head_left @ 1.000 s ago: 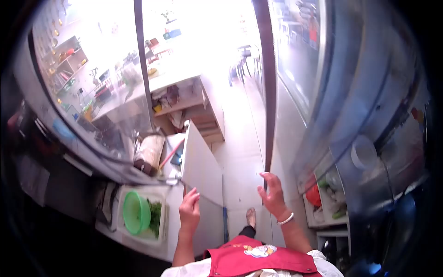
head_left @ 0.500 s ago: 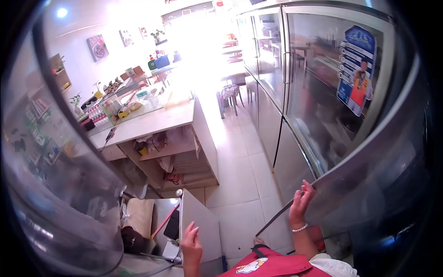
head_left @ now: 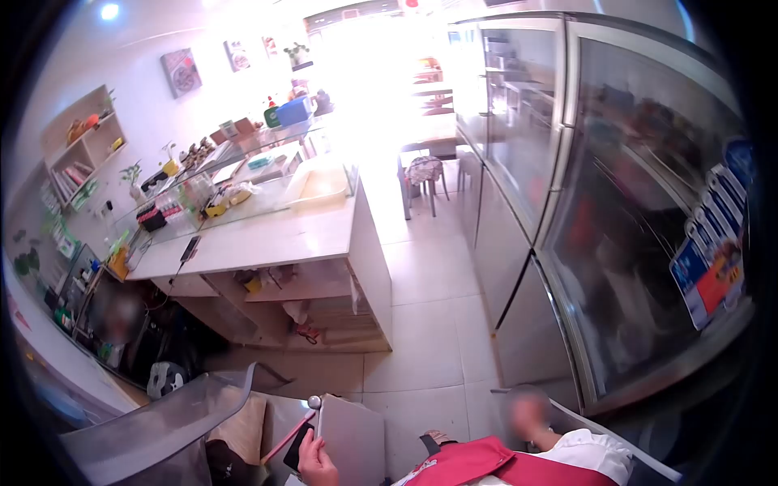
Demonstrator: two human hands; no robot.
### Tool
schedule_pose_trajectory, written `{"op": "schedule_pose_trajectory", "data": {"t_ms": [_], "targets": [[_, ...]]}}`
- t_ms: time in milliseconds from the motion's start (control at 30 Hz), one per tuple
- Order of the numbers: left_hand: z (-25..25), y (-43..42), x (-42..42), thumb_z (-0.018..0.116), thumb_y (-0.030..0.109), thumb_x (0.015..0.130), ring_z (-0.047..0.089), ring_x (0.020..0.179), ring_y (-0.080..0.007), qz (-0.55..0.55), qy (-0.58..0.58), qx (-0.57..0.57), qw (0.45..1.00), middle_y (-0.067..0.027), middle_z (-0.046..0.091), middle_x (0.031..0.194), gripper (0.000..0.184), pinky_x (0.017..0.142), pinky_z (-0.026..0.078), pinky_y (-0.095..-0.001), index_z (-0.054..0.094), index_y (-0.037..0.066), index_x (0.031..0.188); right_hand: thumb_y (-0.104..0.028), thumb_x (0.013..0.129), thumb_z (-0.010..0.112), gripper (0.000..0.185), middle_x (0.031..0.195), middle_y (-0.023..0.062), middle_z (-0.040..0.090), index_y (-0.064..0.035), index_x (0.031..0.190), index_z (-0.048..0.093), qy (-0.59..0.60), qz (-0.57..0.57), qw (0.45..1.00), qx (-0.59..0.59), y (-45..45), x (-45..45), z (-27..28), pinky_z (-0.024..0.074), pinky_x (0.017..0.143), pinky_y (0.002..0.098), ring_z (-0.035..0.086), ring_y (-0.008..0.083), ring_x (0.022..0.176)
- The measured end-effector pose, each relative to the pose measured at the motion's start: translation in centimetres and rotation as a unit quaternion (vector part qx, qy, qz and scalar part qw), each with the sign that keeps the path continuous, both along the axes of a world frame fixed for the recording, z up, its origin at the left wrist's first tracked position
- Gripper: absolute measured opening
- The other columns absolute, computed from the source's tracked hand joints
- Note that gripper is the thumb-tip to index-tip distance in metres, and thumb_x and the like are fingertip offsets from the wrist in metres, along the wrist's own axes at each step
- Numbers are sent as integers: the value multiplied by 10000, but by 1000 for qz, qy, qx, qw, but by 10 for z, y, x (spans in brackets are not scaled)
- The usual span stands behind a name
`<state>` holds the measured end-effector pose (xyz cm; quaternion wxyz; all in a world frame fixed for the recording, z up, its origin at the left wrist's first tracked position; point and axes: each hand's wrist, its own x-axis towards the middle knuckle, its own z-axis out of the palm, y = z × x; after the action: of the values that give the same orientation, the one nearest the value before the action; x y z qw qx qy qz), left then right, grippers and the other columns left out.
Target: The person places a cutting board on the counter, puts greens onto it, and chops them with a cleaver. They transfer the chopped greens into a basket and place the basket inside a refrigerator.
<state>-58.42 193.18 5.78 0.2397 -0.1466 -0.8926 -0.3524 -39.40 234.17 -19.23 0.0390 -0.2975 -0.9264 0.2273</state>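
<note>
Further past the curtain [head_left: 154, 451] than before, with left hand [head_left: 317, 463] near the phone [head_left: 292, 458], loosely spread; cannot tell the grip of blurred right hand [head_left: 531, 416].

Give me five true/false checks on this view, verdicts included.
1. The right hand is nearer the silver knob than the left hand. False: the left hand is nearer.
2. The apron is red. True.
3. The poster is on the left wall. False: it is on the fridge door at right.
4. In the picture, the stool is right of the counter. True.
5. The right hand shows sharply. False: it is blurred.
</note>
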Motion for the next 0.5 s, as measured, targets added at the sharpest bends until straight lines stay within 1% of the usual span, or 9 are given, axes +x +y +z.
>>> {"op": "schedule_pose_trajectory", "data": {"t_ms": [100,133,233,333,367,400,433,467,500], "targets": [[5,18,1,532,-72,773,584,1011,-306,40,-50,-14,998,-175,618,1073,226,866,467,-367,649,6,950,-200,741,605,109,955,61,554,-169,836,647,-22,96,989,106,1,3,1,342,857,417,473,230,1002],[-8,16,1,551,-47,787,575,1026,-319,22,-27,0,999,-177,610,1091,244,877,465,-373,637,25,1004,-222,732,613,128,949,60,564,-168,835,667,-57,104,985,121,1,0,2,337,879,422,477,227,1009],[-20,13,23,518,-112,765,575,1041,-336,34,-106,50,992,-198,582,1139,235,868,482,-370,616,-31,962,-240,762,593,198,986,52,569,-153,922,671,-248,84,956,135,2,-18,29,322,923,421,481,221,1033],[12,8,64,513,-106,782,562,1066,-335,65,-97,-2,993,-191,566,1173,250,895,469,-373,604,-28,1001,-264,798,555,257,1033,54,574,-140,996,661,-269,106,931,224,31,2,-45,293,970,415,469,216,1089],[17,2,81,511,-106,786,560,1071,-335,87,-99,-7,991,-189,563,1180,254,898,467,-370,601,-27,1011,-280,827,517,299,1120,67,568,-134,1053,647,-413,178,877,172,61,0,-93,300,974,420,463,223,1144],[20,-8,103,512,-109,786,560,1073,-333,116,-86,-10,989,-189,561,1183,258,894,470,-370,600,-27,1014,-286,835,504,329,1187,82,565,-118,1083,638,-449,57,885,110,31,-29,-36,337,954,420,487,241,1163],[21,-17,127,513,-111,785,559,1076,-331,147,-74,-14,986,-189,560,1186,261,890,472,-370,599,-28,1017,-265,846,485,337,1221,100,558,-110,1109,626,-496,19,866,60,12,-50,1,348,954,465,512,279,1154],[19,-25,155,503,-115,798,567,1070,-314,188,-78,12,979,-184,567,1179,258,869,479,-354,599,-25,1021,-278,841,501,327,1161,121,593,-116,1090,637,-481,41,874,55,27,-45,-45,416,911,441,552,284,1104],[15,-35,186,494,-118,810,575,1064,-298,230,-73,38,970,-178,574,1173,257,849,486,-338,599,-23,1024,-270,825,555,293,1072,114,632,-98,1042,653,-512,372,764,124,80,-30,-164,494,818,367,603,266,1001]]}}
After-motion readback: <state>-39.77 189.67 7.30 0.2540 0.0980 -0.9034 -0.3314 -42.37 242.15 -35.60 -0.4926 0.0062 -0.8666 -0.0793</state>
